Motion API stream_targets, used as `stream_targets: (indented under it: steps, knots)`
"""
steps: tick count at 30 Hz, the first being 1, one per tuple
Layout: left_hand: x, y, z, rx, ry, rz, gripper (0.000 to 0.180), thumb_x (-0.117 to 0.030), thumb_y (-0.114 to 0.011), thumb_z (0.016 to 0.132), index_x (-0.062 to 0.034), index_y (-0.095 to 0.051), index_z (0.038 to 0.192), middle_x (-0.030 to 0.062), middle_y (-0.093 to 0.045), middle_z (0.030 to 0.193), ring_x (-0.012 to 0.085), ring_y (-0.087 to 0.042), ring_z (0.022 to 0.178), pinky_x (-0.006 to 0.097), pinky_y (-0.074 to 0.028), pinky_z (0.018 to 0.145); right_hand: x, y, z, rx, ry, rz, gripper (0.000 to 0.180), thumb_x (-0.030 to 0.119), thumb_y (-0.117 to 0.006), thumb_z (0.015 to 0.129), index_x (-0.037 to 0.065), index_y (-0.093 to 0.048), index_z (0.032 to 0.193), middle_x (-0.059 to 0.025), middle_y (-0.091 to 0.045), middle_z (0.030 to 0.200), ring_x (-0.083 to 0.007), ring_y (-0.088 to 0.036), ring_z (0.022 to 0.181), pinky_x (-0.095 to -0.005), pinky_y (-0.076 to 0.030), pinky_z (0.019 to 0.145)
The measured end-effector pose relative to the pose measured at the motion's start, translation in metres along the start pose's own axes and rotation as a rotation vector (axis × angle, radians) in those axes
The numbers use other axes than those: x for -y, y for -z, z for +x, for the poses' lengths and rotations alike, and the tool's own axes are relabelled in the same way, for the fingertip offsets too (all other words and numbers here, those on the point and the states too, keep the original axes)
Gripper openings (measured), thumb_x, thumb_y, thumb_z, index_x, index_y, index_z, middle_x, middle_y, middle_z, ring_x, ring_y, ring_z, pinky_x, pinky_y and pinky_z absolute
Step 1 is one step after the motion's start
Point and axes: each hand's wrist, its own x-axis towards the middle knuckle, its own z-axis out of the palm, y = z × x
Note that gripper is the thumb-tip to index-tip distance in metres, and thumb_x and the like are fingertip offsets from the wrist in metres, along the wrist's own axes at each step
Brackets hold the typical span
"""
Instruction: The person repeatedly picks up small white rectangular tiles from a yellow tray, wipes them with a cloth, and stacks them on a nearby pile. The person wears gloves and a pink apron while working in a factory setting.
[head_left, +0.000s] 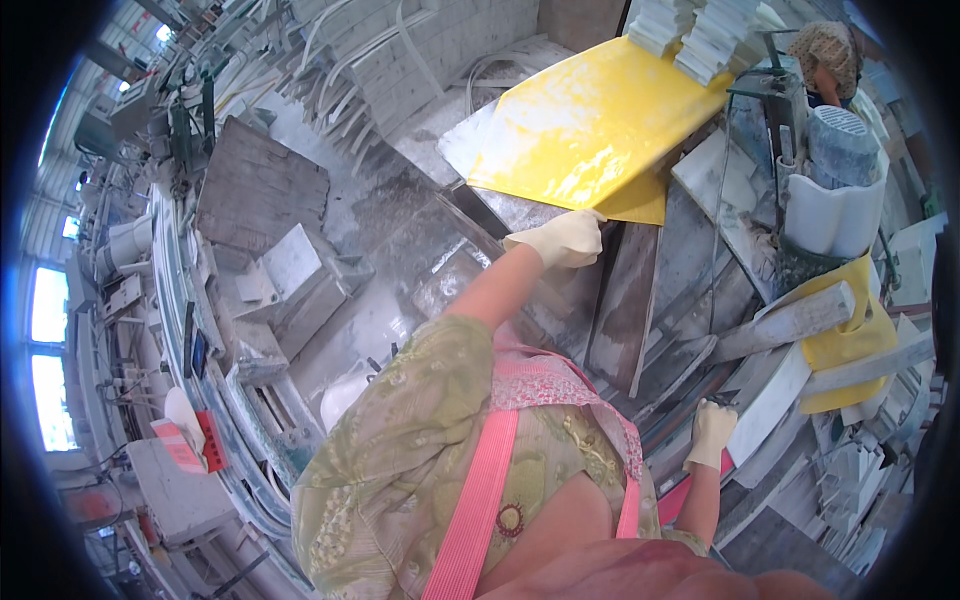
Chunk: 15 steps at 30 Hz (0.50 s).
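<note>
A wet, shiny yellow sheet (590, 125) spreads out ahead of me, with a lower flap folded under. My left hand (562, 240), in a cream rubber glove, is closed at the sheet's near edge and pinches it between the fingers. Down at the right, my right hand (712, 432), gloved the same way, is curled beside some long slabs. A small dark thing shows at its fingertips; what it is I cannot make out. Beneath the sheet and my left hand stand brown-grey boards (625, 310), partly hidden.
White stacked strips (705, 40) rest at the sheet's far end. A motor-like machine (840, 145) stands at the right, with a second yellow sheet (850, 345) draped below it. Another person (828, 60) bends at the far right. Stone blocks (295, 265) lie at the left.
</note>
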Motion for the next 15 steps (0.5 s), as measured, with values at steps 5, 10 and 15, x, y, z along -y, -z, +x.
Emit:
stream_targets:
  steps: [5,10,15]
  knots:
    - [0.000,0.003,0.002,0.082,-0.078,0.110,0.024,-0.024,-0.059,0.077,-0.0101,-0.077,0.068,0.0052,-0.073,0.072,0.0246,-0.068,0.076,0.036,-0.048,0.086,-0.003,0.006,0.002,0.070,0.026,-0.031,0.039,0.028,-0.056,0.097,0.002,-0.075,0.076,-0.0201,-0.072,0.077,-0.0377,-0.069,0.077,-0.0489,-0.052,0.078]
    - [-0.002,0.005,0.002,0.049,0.045,-0.019,0.026,-0.023,-0.058,0.078,-0.0068,-0.076,0.068,0.0094,-0.071,0.071,0.0286,-0.065,0.075,0.038,-0.048,0.089,0.002,0.023,0.006,0.046,0.066,0.002,0.038,0.026,-0.057,0.095,0.001,-0.074,0.071,-0.0203,-0.069,0.069,-0.0395,-0.069,0.068,-0.0488,-0.054,0.070]
    - [-0.004,0.009,0.001,0.119,0.068,-0.037,0.028,-0.021,-0.056,0.079,-0.0061,-0.079,0.077,0.0104,-0.074,0.080,0.0282,-0.070,0.083,0.038,-0.046,0.104,0.012,0.053,0.009,0.136,0.004,0.046,0.036,0.027,-0.056,0.097,0.000,-0.072,0.078,-0.0218,-0.071,0.083,-0.0376,-0.070,0.083,-0.0475,-0.053,0.078]
